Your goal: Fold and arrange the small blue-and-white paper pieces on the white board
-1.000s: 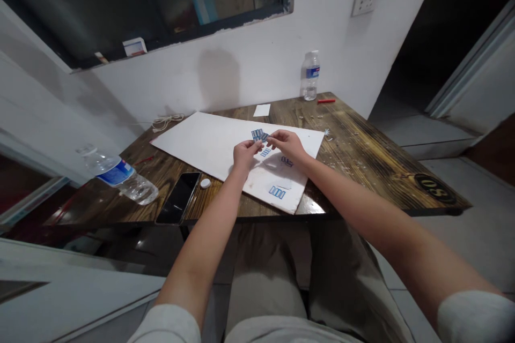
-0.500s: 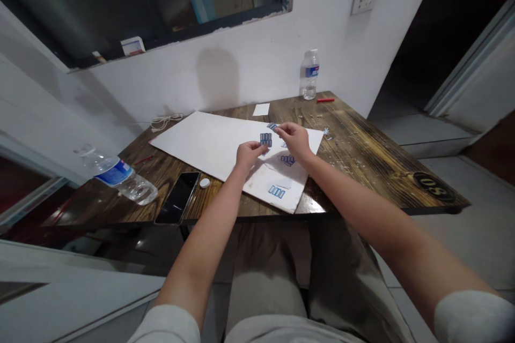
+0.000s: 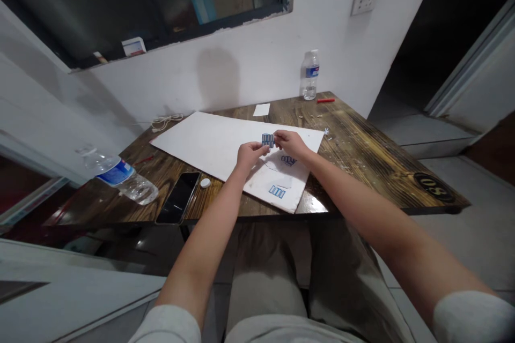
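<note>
My left hand (image 3: 248, 156) is closed, its thumb and fingers pinching a small flat piece with a blue barred pattern (image 3: 267, 140), held up above a white board (image 3: 217, 136). At that piece's right edge, my right hand (image 3: 290, 142) is closed in a pinch, its fingertips touching or nearly touching it. The fingers mostly hide whatever else the right hand grips. On the board below lie a blue barred cutout (image 3: 277, 191) near the front corner and a darker blue cutout (image 3: 288, 160) in the shadow of my right hand.
The board lies on a dark wooden table (image 3: 370, 166). On the left are a bottle lying tilted (image 3: 120, 174), a phone (image 3: 177, 198) and a white cap (image 3: 205, 183). Toward the wall are an upright bottle (image 3: 310, 76), a red pen (image 3: 325, 100), white paper (image 3: 261, 110) and a cord (image 3: 166, 120).
My right hand has come down and left with its small striped piece, from just above and apart to the left hand's piece. The left hand has hardly moved.
</note>
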`<state>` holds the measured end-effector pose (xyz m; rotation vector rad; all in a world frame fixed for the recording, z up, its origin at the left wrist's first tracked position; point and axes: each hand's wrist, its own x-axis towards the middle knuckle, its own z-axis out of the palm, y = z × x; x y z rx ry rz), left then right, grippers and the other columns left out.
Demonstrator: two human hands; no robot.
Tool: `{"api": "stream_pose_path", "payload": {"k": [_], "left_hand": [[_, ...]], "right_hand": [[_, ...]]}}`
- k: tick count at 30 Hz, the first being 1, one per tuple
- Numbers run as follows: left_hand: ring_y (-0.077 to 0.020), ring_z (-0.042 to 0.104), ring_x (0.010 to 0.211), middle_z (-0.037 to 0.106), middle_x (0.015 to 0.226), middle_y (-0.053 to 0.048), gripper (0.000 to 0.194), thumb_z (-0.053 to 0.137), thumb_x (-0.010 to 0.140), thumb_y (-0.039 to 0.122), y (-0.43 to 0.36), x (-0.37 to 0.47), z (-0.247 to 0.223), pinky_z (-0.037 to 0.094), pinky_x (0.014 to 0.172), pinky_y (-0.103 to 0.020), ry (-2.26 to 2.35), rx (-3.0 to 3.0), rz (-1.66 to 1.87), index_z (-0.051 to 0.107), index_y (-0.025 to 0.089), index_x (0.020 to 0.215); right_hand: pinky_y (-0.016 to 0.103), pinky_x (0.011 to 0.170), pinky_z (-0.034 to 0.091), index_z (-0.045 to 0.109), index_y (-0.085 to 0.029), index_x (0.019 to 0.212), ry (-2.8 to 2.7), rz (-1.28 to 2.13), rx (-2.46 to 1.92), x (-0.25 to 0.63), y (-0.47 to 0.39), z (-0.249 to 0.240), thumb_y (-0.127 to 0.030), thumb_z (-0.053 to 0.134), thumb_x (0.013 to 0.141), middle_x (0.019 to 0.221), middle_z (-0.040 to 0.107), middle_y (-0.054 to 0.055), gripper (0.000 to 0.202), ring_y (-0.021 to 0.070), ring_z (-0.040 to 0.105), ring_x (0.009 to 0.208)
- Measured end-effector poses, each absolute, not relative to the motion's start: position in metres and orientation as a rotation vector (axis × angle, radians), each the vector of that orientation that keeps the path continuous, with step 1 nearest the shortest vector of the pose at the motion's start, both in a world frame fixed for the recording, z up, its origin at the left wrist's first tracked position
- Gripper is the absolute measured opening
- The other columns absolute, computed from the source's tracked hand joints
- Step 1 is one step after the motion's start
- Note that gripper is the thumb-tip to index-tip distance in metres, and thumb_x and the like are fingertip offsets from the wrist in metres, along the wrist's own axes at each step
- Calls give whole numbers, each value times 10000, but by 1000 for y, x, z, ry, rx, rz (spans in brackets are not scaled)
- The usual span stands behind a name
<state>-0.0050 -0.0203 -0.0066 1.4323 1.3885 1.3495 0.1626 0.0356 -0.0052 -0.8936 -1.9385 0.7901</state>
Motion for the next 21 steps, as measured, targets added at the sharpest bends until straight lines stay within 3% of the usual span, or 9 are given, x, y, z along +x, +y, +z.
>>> {"api": "stream_pose_path", "payload": {"k": [5, 13, 21], "left_hand": [[-152, 602, 619, 706, 659, -65, 258, 798, 620, 397, -19, -6, -10, 452, 629, -280, 1441, 1414, 1321, 733, 150, 655], [-155, 617, 621, 698, 639, -74, 311, 851, 560, 410, -15, -8, -14, 470, 671, -297, 1415, 1320, 1352, 742, 136, 659], [-156, 636, 641, 708, 661, -77, 324, 866, 548, 391, -19, -5, -8, 497, 698, -304, 1360, 1207, 1402, 728, 123, 667]], "right_hand": [[246, 615, 327, 524, -191, 656, -2029, 657, -866, 166, 34, -3, -198, 450, 818, 597, 549, -16, 178, 125, 478, 599], [242, 626, 361, 580, -179, 661, -2070, 678, -787, 167, 38, -5, -190, 491, 797, 650, 591, 4, 163, 134, 515, 637], [263, 706, 423, 626, -178, 698, -2079, 738, -658, 165, 38, -6, -401, 503, 897, 761, 614, 30, 324, 147, 572, 713]]}}
